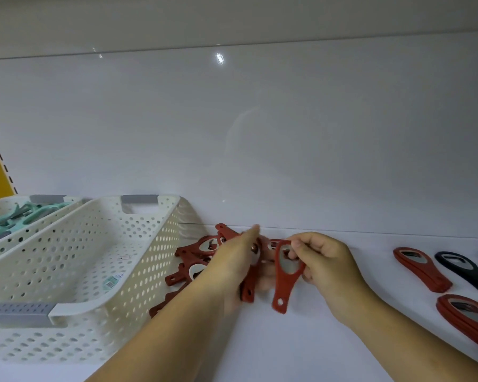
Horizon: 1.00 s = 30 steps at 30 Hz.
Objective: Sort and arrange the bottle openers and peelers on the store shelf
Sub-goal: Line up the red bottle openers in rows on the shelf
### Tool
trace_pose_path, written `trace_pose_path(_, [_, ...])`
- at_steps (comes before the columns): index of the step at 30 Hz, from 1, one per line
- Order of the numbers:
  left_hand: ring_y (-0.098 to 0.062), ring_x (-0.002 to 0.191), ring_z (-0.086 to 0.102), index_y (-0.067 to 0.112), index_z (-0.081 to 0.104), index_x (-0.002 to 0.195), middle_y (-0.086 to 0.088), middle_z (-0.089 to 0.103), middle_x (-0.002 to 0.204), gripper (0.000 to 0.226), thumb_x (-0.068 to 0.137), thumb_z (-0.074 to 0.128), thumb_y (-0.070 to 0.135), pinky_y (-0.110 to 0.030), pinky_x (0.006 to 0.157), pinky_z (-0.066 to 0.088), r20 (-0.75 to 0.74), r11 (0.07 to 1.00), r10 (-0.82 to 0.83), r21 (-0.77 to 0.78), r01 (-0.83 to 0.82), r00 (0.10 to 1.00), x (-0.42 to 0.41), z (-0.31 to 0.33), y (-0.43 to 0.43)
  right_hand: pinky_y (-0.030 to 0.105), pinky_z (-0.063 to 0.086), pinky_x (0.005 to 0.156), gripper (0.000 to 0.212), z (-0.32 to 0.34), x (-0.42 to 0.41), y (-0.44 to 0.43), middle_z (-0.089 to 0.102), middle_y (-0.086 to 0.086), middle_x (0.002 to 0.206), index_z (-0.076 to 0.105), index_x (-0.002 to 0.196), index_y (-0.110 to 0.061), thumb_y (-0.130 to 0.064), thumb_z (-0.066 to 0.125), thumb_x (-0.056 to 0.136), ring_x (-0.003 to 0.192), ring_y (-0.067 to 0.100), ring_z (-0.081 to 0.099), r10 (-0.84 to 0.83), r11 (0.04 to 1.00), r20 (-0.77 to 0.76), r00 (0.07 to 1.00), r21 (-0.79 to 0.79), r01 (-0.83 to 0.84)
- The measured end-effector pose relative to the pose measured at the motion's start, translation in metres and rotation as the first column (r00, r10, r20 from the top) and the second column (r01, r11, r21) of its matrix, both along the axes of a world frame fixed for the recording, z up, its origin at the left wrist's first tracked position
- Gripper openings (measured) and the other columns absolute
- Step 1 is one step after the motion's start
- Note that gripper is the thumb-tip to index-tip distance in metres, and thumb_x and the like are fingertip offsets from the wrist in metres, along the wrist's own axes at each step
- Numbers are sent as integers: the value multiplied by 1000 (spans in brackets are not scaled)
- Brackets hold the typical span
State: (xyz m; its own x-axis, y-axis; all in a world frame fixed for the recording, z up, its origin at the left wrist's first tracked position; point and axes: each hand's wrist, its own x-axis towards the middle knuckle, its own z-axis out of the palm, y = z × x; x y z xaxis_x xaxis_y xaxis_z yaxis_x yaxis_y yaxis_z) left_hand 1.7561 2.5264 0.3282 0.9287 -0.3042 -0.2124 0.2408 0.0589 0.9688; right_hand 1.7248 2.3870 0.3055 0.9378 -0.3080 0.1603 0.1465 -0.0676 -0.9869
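— On the white shelf (315,340), what lies where?
— Cream basket (122,326) at left. Beside it is a pile of red bottle openers (177,277), with the left hand (232,268) over it. Its grip is blurred, so I cannot tell.
— And the right hand (326,260)?
— Its grip pinches one red opener (283,282) by the head, just right of the pile.

The shelf (301,340) is smooth and white with a soft gloss. The back panel (287,133) is glossier and reflects a lamp. The basket (160,244) is matt cream plastic with holes, and its handle (140,199) is grey plastic. The red bottle openers (283,286) look matt and rubbery, with a shiny metal plate (287,261). The black bottle opener (465,272) is matt too. The peelers (36,213) are teal plastic.
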Motion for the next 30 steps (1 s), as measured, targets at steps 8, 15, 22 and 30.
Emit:
trace_pose_path(8, [-18,43,54,7,59,95,-16,68,76,19,90,43,-1,-20,39,43,-88,986,-13,-164,-2,996,-8,-3,-3,18,43,83,26,-9,10,-20,63,-9,103,67,93,-24,1,58,88,96,8,62,-109,894,82,991,-428,134])
trace_pose_path(15, [-20,51,55,9,56,87,-17,65,85,8,90,52,15,-18,37,46,-390,885,-13,-433,-171,921,-5,4,2,27,32,107,44,-16,14,-26,44,-10,141,44,138,-27,-22,50,95,130,14,39,-167,421,-86,982,-907,-8])
trace_pose_path(22, [-20,54,49,6,52,78,-13,54,69,18,94,51,14,-21,40,50,-375,861,63,-448,-241,925,-5,2,-3,29,46,80,14,-21,17,-29,58,-8,93,73,96,-27,-19,67,86,92,15,57,-217,588,65,974,-788,183])
trace_pose_path(30, [-31,80,67,5,49,87,-18,62,91,28,99,47,30,-38,66,60,-277,837,155,-473,-274,948,0,-3,-9,15,44,62,13,-11,12,-23,62,-9,76,78,86,-18,-8,72,81,72,9,59,-188,824,400,897,-433,366])
